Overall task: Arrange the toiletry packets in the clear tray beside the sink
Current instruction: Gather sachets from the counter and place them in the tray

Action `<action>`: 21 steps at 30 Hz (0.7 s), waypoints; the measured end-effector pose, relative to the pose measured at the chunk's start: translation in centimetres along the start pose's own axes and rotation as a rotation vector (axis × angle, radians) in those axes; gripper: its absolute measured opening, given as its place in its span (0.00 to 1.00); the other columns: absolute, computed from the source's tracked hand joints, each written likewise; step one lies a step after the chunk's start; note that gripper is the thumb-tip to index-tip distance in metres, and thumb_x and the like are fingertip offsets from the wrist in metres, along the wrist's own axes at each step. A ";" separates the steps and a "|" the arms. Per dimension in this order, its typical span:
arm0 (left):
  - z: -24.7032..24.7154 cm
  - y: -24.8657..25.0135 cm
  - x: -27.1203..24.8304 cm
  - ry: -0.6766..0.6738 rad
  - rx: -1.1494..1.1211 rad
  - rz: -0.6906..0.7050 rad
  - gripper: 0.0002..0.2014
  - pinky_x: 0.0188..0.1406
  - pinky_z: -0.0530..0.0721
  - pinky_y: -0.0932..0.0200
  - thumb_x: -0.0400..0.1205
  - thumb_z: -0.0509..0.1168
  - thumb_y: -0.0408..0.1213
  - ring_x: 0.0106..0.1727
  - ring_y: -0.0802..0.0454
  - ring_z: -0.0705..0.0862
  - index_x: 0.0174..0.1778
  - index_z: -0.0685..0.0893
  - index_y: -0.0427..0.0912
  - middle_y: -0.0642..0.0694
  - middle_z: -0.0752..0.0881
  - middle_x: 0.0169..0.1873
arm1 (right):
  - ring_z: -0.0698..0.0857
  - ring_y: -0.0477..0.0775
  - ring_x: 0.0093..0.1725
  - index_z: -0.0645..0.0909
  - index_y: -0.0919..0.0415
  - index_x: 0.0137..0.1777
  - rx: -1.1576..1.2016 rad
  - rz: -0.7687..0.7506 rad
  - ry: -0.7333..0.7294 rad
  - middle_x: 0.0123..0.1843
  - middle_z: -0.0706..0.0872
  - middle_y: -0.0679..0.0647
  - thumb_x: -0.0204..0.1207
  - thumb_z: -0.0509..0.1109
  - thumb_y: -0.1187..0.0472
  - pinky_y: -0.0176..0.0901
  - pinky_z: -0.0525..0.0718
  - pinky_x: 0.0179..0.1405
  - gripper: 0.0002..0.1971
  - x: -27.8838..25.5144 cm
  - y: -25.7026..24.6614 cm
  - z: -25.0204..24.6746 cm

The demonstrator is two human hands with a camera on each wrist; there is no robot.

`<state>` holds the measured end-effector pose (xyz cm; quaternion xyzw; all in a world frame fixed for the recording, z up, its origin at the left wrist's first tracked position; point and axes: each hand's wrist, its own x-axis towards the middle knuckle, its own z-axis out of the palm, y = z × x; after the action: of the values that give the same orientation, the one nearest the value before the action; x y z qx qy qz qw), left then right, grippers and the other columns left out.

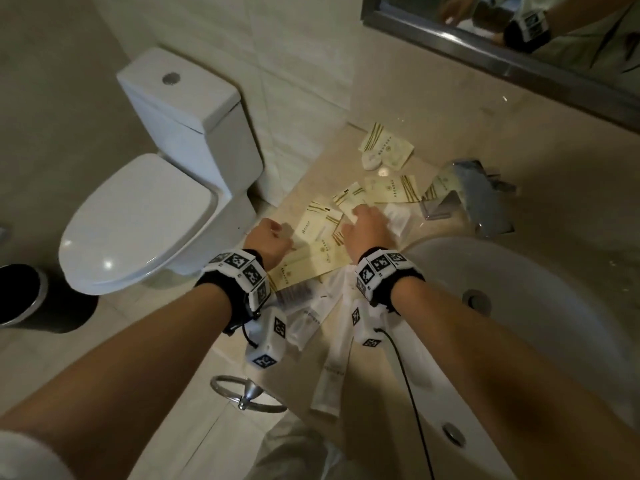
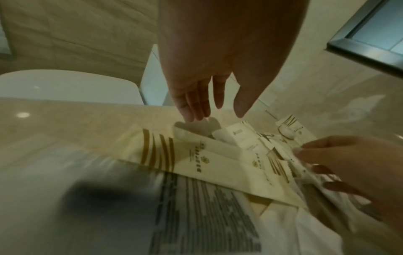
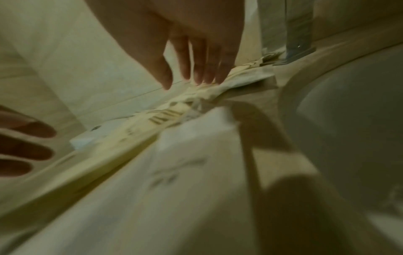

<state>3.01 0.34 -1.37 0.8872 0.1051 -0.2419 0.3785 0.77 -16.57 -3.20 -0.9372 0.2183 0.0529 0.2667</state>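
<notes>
Several cream toiletry packets (image 1: 311,261) with gold stripes lie scattered on the beige counter (image 1: 346,143), left of the sink. White plastic-wrapped packets (image 1: 311,315) lie nearer the front edge. My left hand (image 1: 273,237) hovers over the long cream packet (image 2: 196,155) with straight fingers (image 2: 189,107), holding nothing. My right hand (image 1: 367,223) has straight fingers (image 3: 202,69) touching the top of the packet pile (image 3: 218,89). A clear tray-like piece (image 1: 438,207) sits by the faucet; its outline is hard to make out.
The white sink basin (image 1: 519,306) is on the right, with a chrome faucet (image 1: 485,188) behind it. A toilet (image 1: 156,202) and a black bin (image 1: 27,299) stand to the left. A mirror (image 1: 519,36) hangs above, and a towel ring (image 1: 249,393) is below the counter edge.
</notes>
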 end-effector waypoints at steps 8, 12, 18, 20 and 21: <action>1.7 0.7 2.8 -0.060 0.113 0.089 0.28 0.64 0.75 0.52 0.77 0.69 0.40 0.67 0.38 0.78 0.71 0.69 0.38 0.36 0.79 0.66 | 0.69 0.60 0.72 0.70 0.57 0.71 -0.249 0.024 0.039 0.72 0.73 0.57 0.75 0.70 0.50 0.53 0.69 0.70 0.27 2.7 2.1 0.3; 2.4 1.3 3.5 -0.093 0.123 0.101 0.26 0.61 0.75 0.56 0.75 0.71 0.41 0.65 0.42 0.80 0.68 0.73 0.40 0.39 0.82 0.64 | 0.69 0.59 0.72 0.70 0.53 0.71 -0.166 0.005 -0.053 0.73 0.71 0.55 0.76 0.69 0.53 0.53 0.69 0.70 0.25 2.9 2.6 0.1; 2.3 3.6 4.2 -0.076 0.139 0.175 0.09 0.41 0.74 0.60 0.78 0.65 0.36 0.50 0.41 0.81 0.52 0.82 0.37 0.41 0.81 0.43 | 0.72 0.58 0.67 0.79 0.56 0.62 -0.194 -0.027 0.049 0.66 0.77 0.56 0.81 0.59 0.47 0.52 0.70 0.68 0.17 3.8 3.7 -1.2; 2.0 3.8 4.6 -0.005 0.072 0.230 0.03 0.42 0.73 0.58 0.77 0.64 0.32 0.43 0.44 0.78 0.44 0.79 0.38 0.42 0.79 0.38 | 0.71 0.60 0.69 0.77 0.61 0.65 -0.165 -0.021 0.104 0.69 0.76 0.59 0.82 0.59 0.53 0.52 0.70 0.68 0.16 4.6 3.9 -1.8; 1.9 3.9 4.7 0.016 0.036 0.262 0.03 0.40 0.71 0.58 0.76 0.64 0.30 0.41 0.46 0.76 0.39 0.75 0.39 0.43 0.77 0.35 | 0.69 0.61 0.71 0.75 0.62 0.68 -0.133 -0.009 0.119 0.72 0.73 0.60 0.82 0.60 0.56 0.52 0.69 0.69 0.17 5.0 4.0 -2.1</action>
<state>7.85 -3.69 -2.46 0.9020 -0.0130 -0.1850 0.3898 3.50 -22.61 -4.43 -0.9553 0.2254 0.0103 0.1908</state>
